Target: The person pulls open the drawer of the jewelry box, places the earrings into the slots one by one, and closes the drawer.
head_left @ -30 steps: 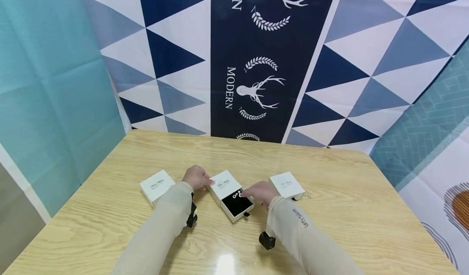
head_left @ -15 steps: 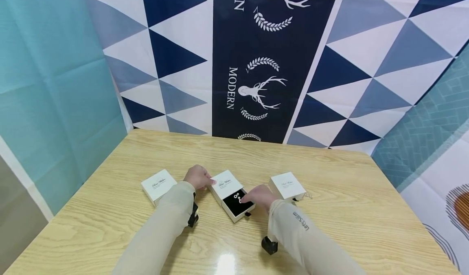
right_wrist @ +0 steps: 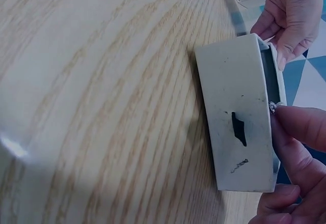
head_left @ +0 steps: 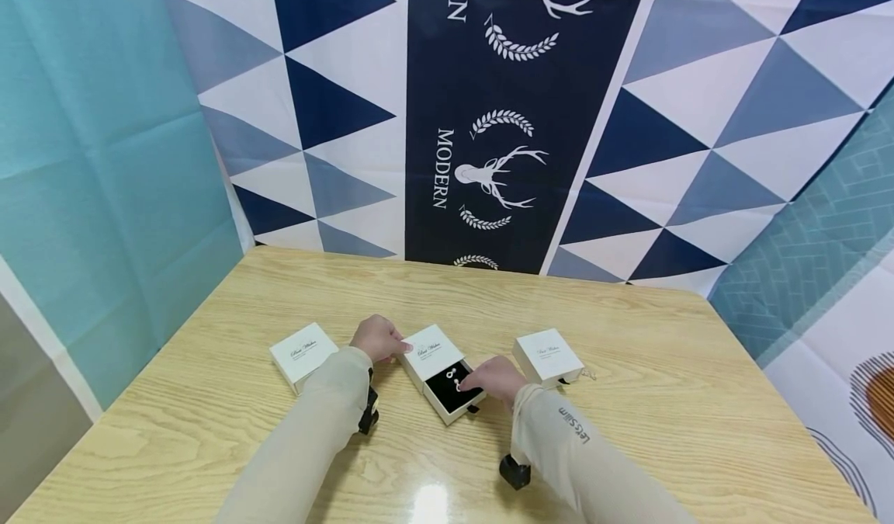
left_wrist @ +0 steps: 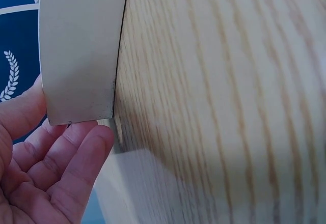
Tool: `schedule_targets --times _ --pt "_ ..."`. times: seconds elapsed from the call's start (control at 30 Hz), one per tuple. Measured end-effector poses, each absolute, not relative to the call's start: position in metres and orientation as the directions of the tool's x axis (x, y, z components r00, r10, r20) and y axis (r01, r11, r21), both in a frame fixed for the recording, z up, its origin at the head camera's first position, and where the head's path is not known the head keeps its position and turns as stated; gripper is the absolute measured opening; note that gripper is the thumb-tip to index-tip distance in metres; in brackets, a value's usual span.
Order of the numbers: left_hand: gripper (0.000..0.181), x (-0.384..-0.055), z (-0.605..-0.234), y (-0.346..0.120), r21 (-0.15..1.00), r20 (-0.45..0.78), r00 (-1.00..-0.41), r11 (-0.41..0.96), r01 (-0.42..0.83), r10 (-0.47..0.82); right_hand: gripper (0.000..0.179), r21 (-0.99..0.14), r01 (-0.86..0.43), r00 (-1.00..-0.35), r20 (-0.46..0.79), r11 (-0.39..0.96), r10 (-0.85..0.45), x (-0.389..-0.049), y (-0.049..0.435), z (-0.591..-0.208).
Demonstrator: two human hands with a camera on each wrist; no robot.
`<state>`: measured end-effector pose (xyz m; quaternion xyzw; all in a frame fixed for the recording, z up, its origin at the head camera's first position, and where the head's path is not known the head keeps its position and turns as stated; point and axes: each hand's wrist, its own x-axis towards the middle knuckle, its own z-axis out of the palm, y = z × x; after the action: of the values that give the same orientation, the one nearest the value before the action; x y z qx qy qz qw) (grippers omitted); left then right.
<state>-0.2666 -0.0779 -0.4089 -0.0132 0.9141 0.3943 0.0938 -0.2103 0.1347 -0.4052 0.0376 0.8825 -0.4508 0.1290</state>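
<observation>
In the head view, a white sliding gift box (head_left: 431, 349) lies half open in the middle of the table. My left hand (head_left: 379, 339) holds its back left end, thumb on top and fingers against the end, as the left wrist view shows. The pulled-out drawer (head_left: 441, 406) has a black lining. On it lies a small silver earring (head_left: 451, 373). My right hand (head_left: 494, 376) reaches over the drawer and pinches a second silver earring (right_wrist: 273, 107) between thumb and finger. A black pull tab (right_wrist: 238, 129) shows on the drawer's front.
Another white box (head_left: 303, 351) lies to the left, partly behind the left sleeve. A third white box (head_left: 548, 355) stands to the right, with a thin chain (head_left: 590, 374) sticking out at its side. The wooden table (head_left: 628, 431) meets patterned cloth at the back.
My right hand has drawn slightly toward me over the drawer, and the pinched earring has shifted nearer the drawer's front. My left hand keeps its hold on the box.
</observation>
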Motion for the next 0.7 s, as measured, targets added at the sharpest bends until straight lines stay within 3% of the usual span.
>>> schedule_targets --times 0.7 --pt "0.014 -0.2668 -0.4106 -0.0778 0.717 -0.177 -0.983 0.691 -0.092 0.052 0.012 -0.762 0.180 -0.966 -0.257 0.622 -0.035 -0.2103 0.1391 -0.4039"
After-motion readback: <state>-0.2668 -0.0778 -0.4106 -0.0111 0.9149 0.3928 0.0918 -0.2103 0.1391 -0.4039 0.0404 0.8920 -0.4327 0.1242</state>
